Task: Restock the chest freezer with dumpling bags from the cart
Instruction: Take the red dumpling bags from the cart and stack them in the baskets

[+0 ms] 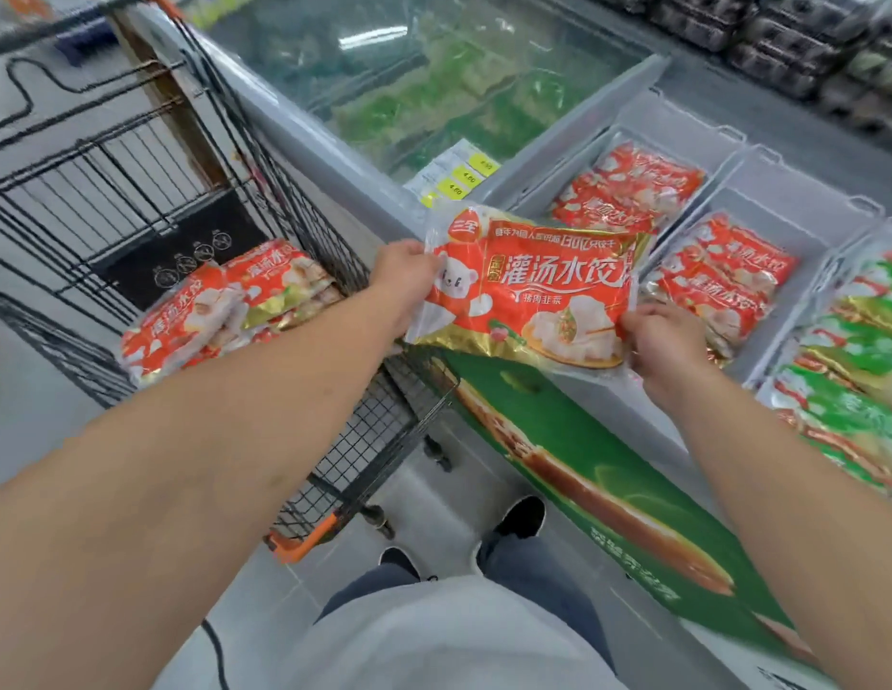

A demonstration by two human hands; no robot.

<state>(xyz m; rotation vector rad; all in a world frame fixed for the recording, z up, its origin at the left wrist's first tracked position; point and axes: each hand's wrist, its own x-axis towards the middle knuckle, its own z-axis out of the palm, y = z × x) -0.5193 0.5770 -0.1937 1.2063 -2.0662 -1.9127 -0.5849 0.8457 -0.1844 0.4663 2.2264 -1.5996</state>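
Note:
A red and gold dumpling bag (531, 286) hangs flat above the freezer's front edge, held at both ends. My left hand (404, 281) grips its left side and my right hand (665, 348) pinches its lower right corner. Several more red dumpling bags (225, 306) lie piled in the black wire cart (150, 191) at the left. The chest freezer (608, 405) stands open at the right, with red bags (628, 189) in a far white basket and more red bags (722, 276) in the basket beside it.
Green and red bags (857, 351) fill the freezer's right section. A closed glass lid (434, 82) covers the freezer's far part, with yellow price tags (459, 179) at its edge. Dark egg cartons (782, 37) are stacked behind. The cart's orange corner (304, 540) sits near my feet.

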